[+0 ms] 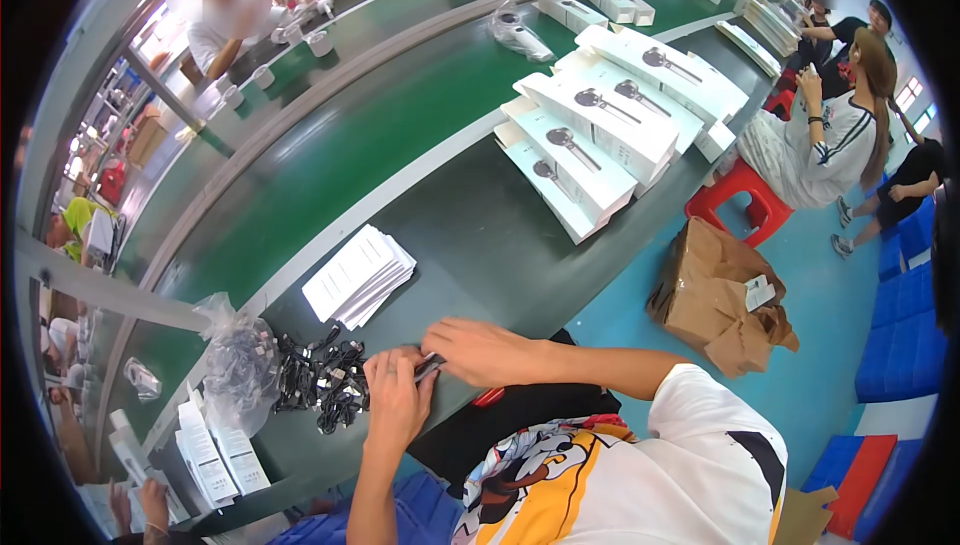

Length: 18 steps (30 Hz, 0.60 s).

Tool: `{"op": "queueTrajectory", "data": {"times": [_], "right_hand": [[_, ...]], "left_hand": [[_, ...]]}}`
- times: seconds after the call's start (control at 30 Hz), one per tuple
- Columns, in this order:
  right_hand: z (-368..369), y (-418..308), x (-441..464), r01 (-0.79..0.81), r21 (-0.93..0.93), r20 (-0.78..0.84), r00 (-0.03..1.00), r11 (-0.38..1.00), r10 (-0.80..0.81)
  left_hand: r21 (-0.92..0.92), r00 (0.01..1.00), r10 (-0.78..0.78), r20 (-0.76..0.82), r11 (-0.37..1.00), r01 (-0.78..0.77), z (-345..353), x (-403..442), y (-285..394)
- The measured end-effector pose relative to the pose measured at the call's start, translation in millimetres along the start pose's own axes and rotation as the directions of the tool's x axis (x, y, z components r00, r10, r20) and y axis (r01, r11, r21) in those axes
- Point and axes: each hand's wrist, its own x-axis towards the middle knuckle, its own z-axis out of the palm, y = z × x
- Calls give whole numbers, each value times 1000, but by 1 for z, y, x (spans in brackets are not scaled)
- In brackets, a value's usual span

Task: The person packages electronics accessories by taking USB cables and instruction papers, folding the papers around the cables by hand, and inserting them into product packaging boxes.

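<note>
My left hand (397, 385) and my right hand (475, 352) meet at the near edge of the bench, fingers closed around a small black cable bundle (428, 366). Fingers cover part of it, so its full shape is hidden. Just left of my left hand lies a heap of black cables (335, 380), bundled short, with metal plugs showing. A clear plastic bag (240, 375) of more dark cables sits against the heap. Beyond my hands, a fanned stack of white printed leaflets (358, 275) rests on the dark bench top.
White boxes (600, 130) with a dark product picture are piled to the right. Further white boxes (215, 460) stand at left. A green conveyor belt (330, 160) runs behind. On the floor are an open brown carton (715, 290) and a red stool (740, 200). Co-workers sit nearby.
</note>
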Motion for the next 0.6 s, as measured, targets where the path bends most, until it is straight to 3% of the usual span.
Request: {"op": "queueTrajectory", "data": {"times": [0.13,0.23,0.33,0.53,0.6], "right_hand": [[-4,5,-8,-27,92,-73,997,995,34],[-7,7,-11,-10,118,-100,995,993,21],[-8,9,-11,-33,116,-59,997,993,40],[-13,11,-14,-52,109,-34,998,993,56],[-16,17,-18,-35,144,-56,998,989,43]], "left_hand": [[-12,998,-69,-11,998,69,-7,4,5],[-21,987,-146,72,989,148,-15,8,1],[-77,978,-175,114,980,184,-9,5,-11],[4,978,-121,169,993,122,-8,10,-6],[-22,996,-64,67,998,66,-13,22,-5]]}}
